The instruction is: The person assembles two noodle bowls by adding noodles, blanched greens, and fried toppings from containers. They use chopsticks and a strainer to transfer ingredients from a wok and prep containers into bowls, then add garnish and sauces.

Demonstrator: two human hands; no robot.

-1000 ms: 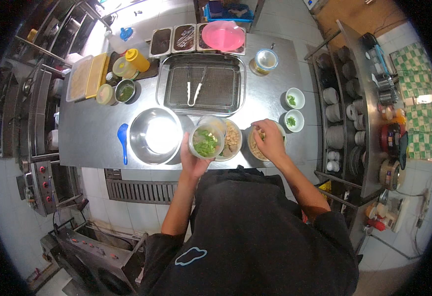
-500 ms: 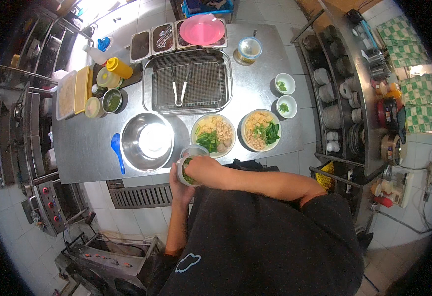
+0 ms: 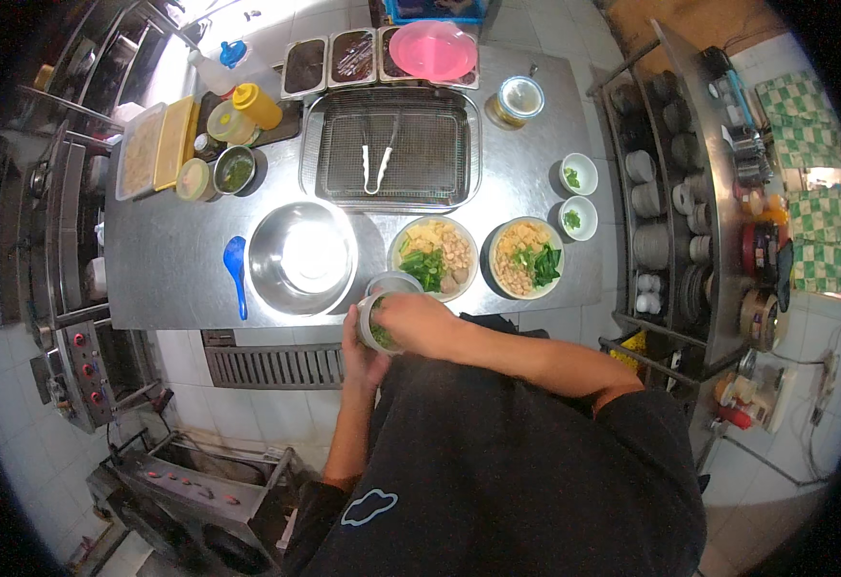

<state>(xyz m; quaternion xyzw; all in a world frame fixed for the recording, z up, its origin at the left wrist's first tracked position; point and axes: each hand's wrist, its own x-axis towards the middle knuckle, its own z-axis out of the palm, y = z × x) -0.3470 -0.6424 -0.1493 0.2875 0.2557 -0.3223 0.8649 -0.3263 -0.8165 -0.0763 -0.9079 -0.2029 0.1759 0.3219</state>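
— Holding a small round container of greens (image 3: 379,327) at the near edge of the steel counter (image 3: 180,279), just short of the body. Left hand (image 3: 361,344) cupped under and around its side, fingers closed on the wall. Right hand (image 3: 419,322) laid over the top, fingers curled down into the opening; closed on a pinch of leaves or only resting there, cannot tell.

— Anything past the hands?

— Straight beyond the right hand, a bowl of noodles with greens and meat (image 3: 433,258). Further to the right of it, a second bowl, noodles and greens (image 3: 526,258). Beyond the left hand and a little leftward, an empty steel mixing bowl (image 3: 303,256), then a blue spoon (image 3: 236,269) lying flat. Far beyond, a wire-rack tray (image 3: 396,149) with tongs (image 3: 377,154) on it. Two little white dishes of chopped herbs (image 3: 578,197) off to the far right.

— And the feel of the container?

— Light, probably; small, thin-walled, likely plastic, so stiff enough but liable to flex if squeezed. Possibly damp from wet leaves, hence a bit slippery. Best gripped low around the wall, palm under the base, as now. Greens themselves soft, limp, easily bruised; better taken in a loose fingertip pinch.
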